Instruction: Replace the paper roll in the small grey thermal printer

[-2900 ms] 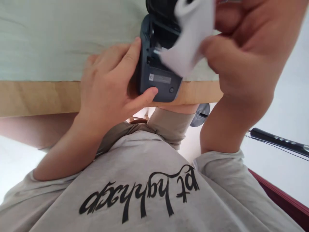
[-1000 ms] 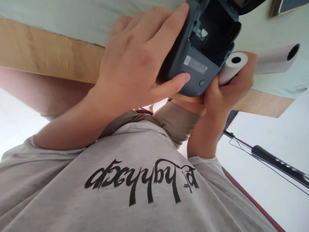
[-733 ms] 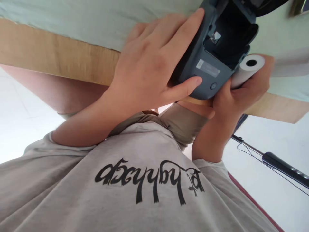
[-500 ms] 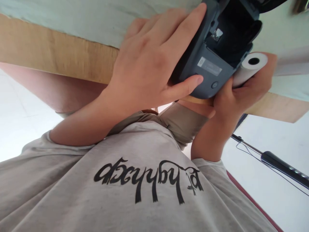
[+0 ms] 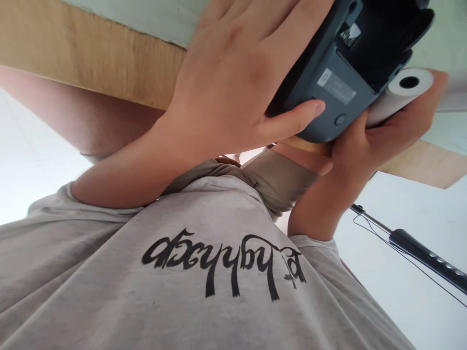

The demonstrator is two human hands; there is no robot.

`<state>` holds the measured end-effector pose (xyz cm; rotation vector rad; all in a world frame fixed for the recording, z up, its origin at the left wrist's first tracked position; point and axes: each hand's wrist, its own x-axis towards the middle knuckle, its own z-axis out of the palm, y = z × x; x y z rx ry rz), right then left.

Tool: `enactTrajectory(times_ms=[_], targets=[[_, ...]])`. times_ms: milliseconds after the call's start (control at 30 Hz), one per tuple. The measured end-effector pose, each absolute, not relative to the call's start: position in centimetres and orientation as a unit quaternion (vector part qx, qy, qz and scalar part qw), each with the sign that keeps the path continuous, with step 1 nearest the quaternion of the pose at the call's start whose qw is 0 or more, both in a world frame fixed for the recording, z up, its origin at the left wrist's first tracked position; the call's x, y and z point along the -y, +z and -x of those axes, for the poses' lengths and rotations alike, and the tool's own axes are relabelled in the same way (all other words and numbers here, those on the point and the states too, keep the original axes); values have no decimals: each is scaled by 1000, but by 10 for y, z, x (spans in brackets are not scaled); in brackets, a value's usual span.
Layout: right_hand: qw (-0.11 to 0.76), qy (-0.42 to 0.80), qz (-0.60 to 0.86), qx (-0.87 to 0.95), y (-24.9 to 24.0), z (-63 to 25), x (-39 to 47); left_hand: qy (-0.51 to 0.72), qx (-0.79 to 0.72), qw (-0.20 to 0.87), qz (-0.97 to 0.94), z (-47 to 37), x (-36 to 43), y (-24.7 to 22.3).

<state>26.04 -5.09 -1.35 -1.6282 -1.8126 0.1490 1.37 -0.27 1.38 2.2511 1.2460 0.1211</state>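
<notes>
Farthest to your left, below the fingers of the left hand, a bare thigh shows under the wooden edge of the table. Pale green cloth covers the top just beyond that edge, reaching up to the back of your left hand. That hand grasps the dark grey-blue printer, fingers along its left side and thumb laid on its front face, the fingertips cut off by the upper border. Nearer you than both hands is your grey shirt with black lettering, and khaki shorts show between your two forearms. Just right of the left thumb, the printer carries a pale label and a round button; past the label its black compartment lies open. Against the printer's right side, your right hand is closed around a white paper roll, the hollow end facing up toward you. A black-handled pole with a thin cord slants away on the right of your right forearm.
</notes>
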Motion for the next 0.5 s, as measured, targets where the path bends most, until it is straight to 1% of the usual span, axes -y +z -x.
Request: enactTrajectory(times_ms=[167,300,400,500], targets=[[341,59,634,692,-12,-259,52,87,-452,268,-846,-13,6,13],[339,59,628,698,-13,-261,53,62,-459,265,-846,-15,5,15],[336,48,626,702,-13,-262,53,70,-460,261,-846,-15,5,15],[319,64,697,639,-10,-260,55,89,-458,270,-842,-12,6,14]])
